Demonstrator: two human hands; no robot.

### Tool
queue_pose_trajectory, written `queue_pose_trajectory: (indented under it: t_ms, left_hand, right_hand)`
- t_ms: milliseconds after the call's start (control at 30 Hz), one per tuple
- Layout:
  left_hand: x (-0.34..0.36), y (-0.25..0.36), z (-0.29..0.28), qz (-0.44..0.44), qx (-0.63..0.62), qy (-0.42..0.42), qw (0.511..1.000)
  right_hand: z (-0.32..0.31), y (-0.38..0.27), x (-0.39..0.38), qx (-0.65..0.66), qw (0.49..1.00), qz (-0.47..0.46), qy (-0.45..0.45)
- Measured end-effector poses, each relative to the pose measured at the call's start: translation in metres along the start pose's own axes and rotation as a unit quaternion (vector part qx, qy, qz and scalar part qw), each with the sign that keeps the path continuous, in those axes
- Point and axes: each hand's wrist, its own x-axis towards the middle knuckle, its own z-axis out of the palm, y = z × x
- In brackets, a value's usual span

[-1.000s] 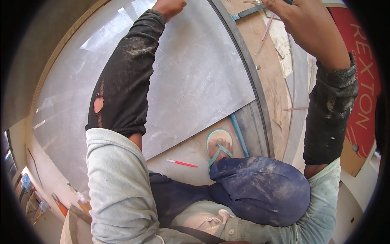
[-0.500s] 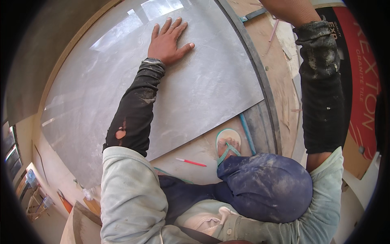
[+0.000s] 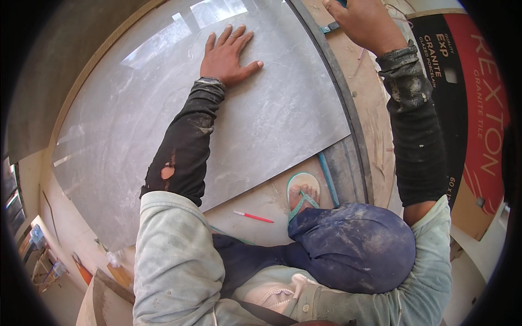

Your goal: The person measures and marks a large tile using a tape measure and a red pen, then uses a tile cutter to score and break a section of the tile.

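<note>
A large glossy grey tile (image 3: 283, 103) lies in front of me. My left hand (image 3: 227, 57) rests flat on its far part, fingers spread. At the top edge of the view, my right hand (image 3: 367, 24) curls around a dark blue-green handle (image 3: 342, 2), most of which is hidden by the fingers or out of view. A long dark rail (image 3: 336, 76) runs beside the tile's right edge, bent by the lens. A blue-green metal piece (image 3: 330, 27) sticks out from the rail just below my right hand.
A red pen (image 3: 253, 217) lies between the tile and my legs, near my sandalled foot (image 3: 303, 194). A blue-green bar (image 3: 328, 179) and dark base (image 3: 348, 168) show past the tile's near corner. A black and red carton (image 3: 462, 108) stands at right.
My right hand has come down and left into view, showing the handle in its grip. My left hand stays flat on the tile; the view has shifted slightly.
</note>
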Motion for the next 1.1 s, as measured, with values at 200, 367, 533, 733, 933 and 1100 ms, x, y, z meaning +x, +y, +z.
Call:
queue_pose_trajectory:
  t_ms: [200,367,533,733,933,1100]
  left_hand:
    - [0.0,0.002,0.003,-0.001,-0.005,-0.001,1.0]
    - [0.001,-0.002,0.001,0.002,-0.038,-0.005,0.999]
    - [0.008,-0.001,0.007,-0.047,-0.169,0.043,0.984]
    - [0.0,0.099,0.012,-0.074,-0.302,0.181,0.933]
    - [-0.032,0.167,0.028,-0.107,-0.387,0.15,0.904]
    - [-0.033,0.147,0.03,-0.031,-0.38,0.034,0.924]
  right_hand:
    - [0.009,0.01,-0.009,-0.027,1.0,-0.015,-0.003]
    - [-0.02,-0.004,-0.028,-0.093,0.975,0.114,-0.165]
    - [-0.079,-0.023,-0.083,-0.04,0.991,0.078,-0.098]
    - [-0.174,-0.062,-0.159,0.004,0.953,0.214,-0.214]
    - [-0.21,-0.079,-0.212,0.005,0.911,0.302,-0.281]
    - [-0.227,-0.087,-0.254,0.013,0.898,0.325,-0.295]
